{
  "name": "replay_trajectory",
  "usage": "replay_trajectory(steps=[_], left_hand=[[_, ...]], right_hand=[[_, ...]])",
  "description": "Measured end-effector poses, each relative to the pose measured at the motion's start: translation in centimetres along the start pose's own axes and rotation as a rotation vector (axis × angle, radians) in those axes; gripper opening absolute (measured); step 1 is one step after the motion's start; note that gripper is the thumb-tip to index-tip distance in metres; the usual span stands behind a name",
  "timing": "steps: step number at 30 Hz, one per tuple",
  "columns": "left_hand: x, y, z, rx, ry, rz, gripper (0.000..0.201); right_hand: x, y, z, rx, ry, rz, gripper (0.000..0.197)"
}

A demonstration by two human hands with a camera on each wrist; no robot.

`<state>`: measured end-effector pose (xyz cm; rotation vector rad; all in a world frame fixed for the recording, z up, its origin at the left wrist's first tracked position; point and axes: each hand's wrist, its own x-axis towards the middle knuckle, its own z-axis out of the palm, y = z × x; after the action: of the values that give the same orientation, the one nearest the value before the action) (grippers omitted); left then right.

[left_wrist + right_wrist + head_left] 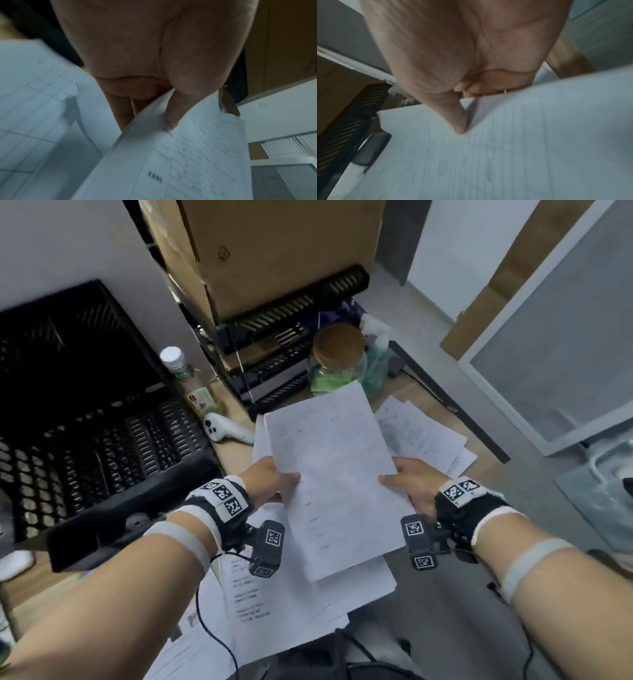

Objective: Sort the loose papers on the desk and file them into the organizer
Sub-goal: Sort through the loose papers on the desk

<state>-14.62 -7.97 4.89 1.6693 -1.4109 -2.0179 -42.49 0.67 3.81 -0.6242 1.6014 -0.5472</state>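
Holding a thin sheaf of white printed paper sheets (334, 477) above the bench, I have both hands on it. My left hand (270, 477) pinches the sheaf's left edge, thumb on top and fingers (123, 115) curled underneath; the left wrist view shows that thumb pressed on a page with a printed table. My right hand (414, 484) grips the right edge the same way, thumb (453, 115) lying flat across the top sheet and the other fingers tucked below it. The sheaf tilts slightly, its far end angled to the right.

Beneath my wrists, more loose white printed papers (274, 611) lie fanned out in an untidy overlap on the light wooden bench (236, 450), some hanging over its near edge. Another small spread of sheets (424, 436) lies just right of the held sheaf.

To the left stands a black perforated plastic crate (85, 405). Past it, near the wall, a clear plastic bottle with a white cap (186, 378) stands upright, and a white handheld controller (222, 429) lies beside it. Farther back sits the black slatted multi-tier desk organizer (274, 364), with a large brown cardboard box (274, 251) resting on its top tier. Right of the organizer stands a clear glass jar with a round wooden lid (339, 354).
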Motion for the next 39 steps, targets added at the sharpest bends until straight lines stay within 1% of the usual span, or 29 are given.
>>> replay_trajectory(steps=[1, 2, 3, 5, 6, 8, 10, 11, 12, 13, 14, 15, 16, 18, 19, 20, 22, 25, 27, 29, 31, 32, 33, 34, 35, 36, 37, 38, 39], left_hand=[[1.0, -0.1, 0.2, -0.004, 0.049, 0.01, 0.026], [2.0, -0.3, 0.0, 0.046, 0.144, 0.031, 0.025], [3.1, -0.5, -0.2, 0.136, 0.268, 0.049, 0.026], [4.7, -0.9, -1.0, 0.313, 0.478, 0.013, 0.036], [5.1, -1.1, -1.3, 0.368, 0.534, -0.03, 0.044], [5.7, -1.5, -1.7, 0.437, 0.572, -0.11, 0.059], [6.2, -2.0, -1.9, 0.444, 0.542, -0.15, 0.069], [6.4, -2.3, -2.0, 0.415, 0.526, -0.15, 0.071], [6.4, -2.6, -2.0, 0.373, 0.533, -0.146, 0.071], [6.5, -2.9, -2.0, 0.331, 0.565, -0.145, 0.068], [6.3, -3.0, -2.1, 0.299, 0.613, -0.143, 0.065], [6.0, -2.9, -2.1, 0.292, 0.657, -0.136, 0.06], [5.6, -2.8, -2.2, 0.311, 0.67, -0.121, 0.053], [4.9, -2.6, -2.4, 0.368, 0.589, -0.063, 0.034], [4.6, -2.5, -2.6, 0.363, 0.537, -0.047, 0.025], [4.3, -2.7, -2.8, 0.32, 0.481, -0.051, 0.021], [3.7, -2.9, -3.3, 0.174, 0.392, -0.083, 0.026], [2.0, -3.6, -3.3, -0.056, 0.324, -0.093, 0.039], [0.8, -4.2, -3.1, -0.134, 0.241, -0.12, 0.042], [-0.3, -4.9, -2.7, -0.069, 0.121, -0.217, 0.033], [-1.0, -5.4, -2.4, 0.079, 0.023, -0.382, 0.021], [-1.3, -5.3, -2.2, 0.156, -0.009, -0.471, 0.018], [-1.7, -5.2, -1.9, 0.235, -0.035, -0.531, 0.02], [-1.8, -5.0, -1.7, 0.314, -0.057, -0.559, 0.026], [-1.9, -4.8, -1.5, 0.379, -0.058, -0.552, 0.033], [-1.7, -4.5, -1.2, 0.426, -0.04, -0.497, 0.038], [-1.2, -4.2, -0.8, 0.457, -0.004, -0.398, 0.04], [-0.4, -4.0, -0.6, 0.474, 0.039, -0.271, 0.04], [0.1, -3.6, -0.1, 0.478, 0.083, -0.143, 0.038]], right_hand=[[0.3, 0.6, -0.3, 0.022, 0.072, -0.002, 0.024], [0.5, 1.4, -0.7, 0.031, 0.17, 0.007, 0.025], [0.4, 2.0, -1.3, 0.008, 0.275, 0.032, 0.029], [0.0, 3.5, -3.0, -0.1, 0.427, 0.111, 0.03], [-0.1, 4.3, -3.9, -0.143, 0.466, 0.157, 0.029], [-0.2, 5.8, -5.3, -0.134, 0.497, 0.232, 0.029], [-0.2, 7.1, -6.2, -0.105, 0.494, 0.295, 0.027], [-0.1, 7.9, -6.5, -0.046, 0.504, 0.309, 0.026], [0.1, 8.7, -6.8, 0.052, 0.525, 0.312, 0.029], [0.2, 9.2, -6.8, 0.128, 0.548, 0.325, 0.033], [0.3, 9.8, -6.9, 0.18, 0.57, 0.33, 0.032], [0.1, 9.7, -6.7, 0.192, 0.585, 0.322, 0.026], [-0.2, 9.4, -6.3, 0.194, 0.597, 0.317, 0.019], [-1.6, 7.7, -5.2, 0.184, 0.618, 0.309, 0.013], [-1.9, 7.3, -5.1, 0.184, 0.628, 0.308, 0.01], [-2.1, 7.0, -4.9, 0.176, 0.638, 0.299, 0.008], [-2.8, 6.7, -4.6, 0.2, 0.656, 0.304, 0.009], [-3.3, 7.1, -4.3, 0.257, 0.689, 0.336, 0.012], [-3.6, 7.4, -3.8, 0.281, 0.698, 0.342, 0.013], [-4.2, 7.5, -3.0, 0.281, 0.691, 0.335, 0.012], [-4.6, 8.0, -2.4, 0.274, 0.698, 0.342, 0.01], [-4.8, 8.1, -2.1, 0.27, 0.701, 0.352, 0.01], [-5.0, 8.4, -2.1, 0.267, 0.711, 0.359, 0.01], [-5.3, 8.6, -1.9, 0.257, 0.719, 0.36, 0.009], [-5.6, 8.9, -1.9, 0.242, 0.721, 0.364, 0.01], [-5.7, 9.5, -2.1, 0.241, 0.726, 0.358, 0.016], [-5.8, 10.0, -2.2, 0.249, 0.723, 0.364, 0.025], [-6.0, 10.3, -2.3, 0.246, 0.714, 0.367, 0.029], [-6.3, 10.5, -2.2, 0.246, 0.706, 0.36, 0.028]])
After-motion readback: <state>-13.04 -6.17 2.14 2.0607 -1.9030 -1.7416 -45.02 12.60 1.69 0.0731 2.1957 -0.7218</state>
